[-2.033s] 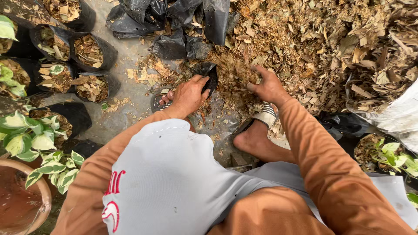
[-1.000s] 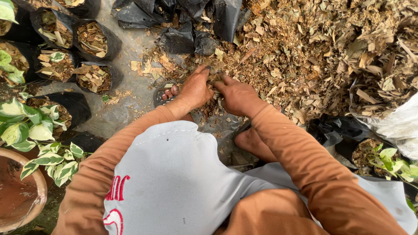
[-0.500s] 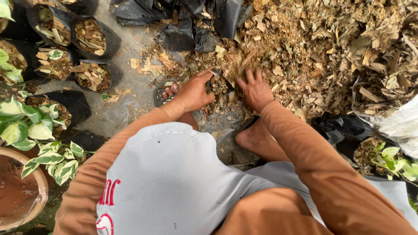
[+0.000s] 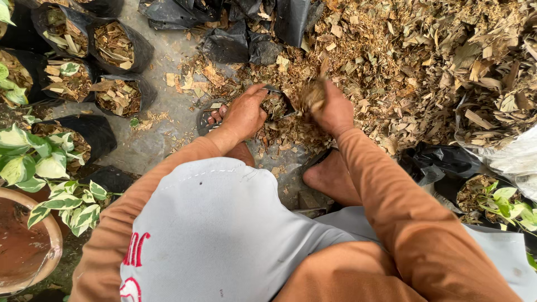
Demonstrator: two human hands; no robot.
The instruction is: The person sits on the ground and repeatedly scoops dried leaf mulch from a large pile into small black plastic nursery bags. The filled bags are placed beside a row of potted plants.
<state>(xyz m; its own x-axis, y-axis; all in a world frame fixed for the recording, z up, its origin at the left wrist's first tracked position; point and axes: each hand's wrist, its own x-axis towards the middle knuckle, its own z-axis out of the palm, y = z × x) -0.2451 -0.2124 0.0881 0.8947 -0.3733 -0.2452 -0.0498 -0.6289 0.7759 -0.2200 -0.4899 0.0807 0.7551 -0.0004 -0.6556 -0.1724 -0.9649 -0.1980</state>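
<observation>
Steadying a small black bag (image 4: 278,103) open, the left hand (image 4: 244,113) grips its rim while the right hand (image 4: 334,109), at 12 o'clock, clutches dry leaf mulch (image 4: 311,95) above it.

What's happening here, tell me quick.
A person crouches over a small black grow bag on the concrete. The left hand holds the bag's rim open, while the right hand carries a clump of dry leaf mulch just above its mouth. The big mulch pile lies to the right; several filled bags stand at the left.
</observation>
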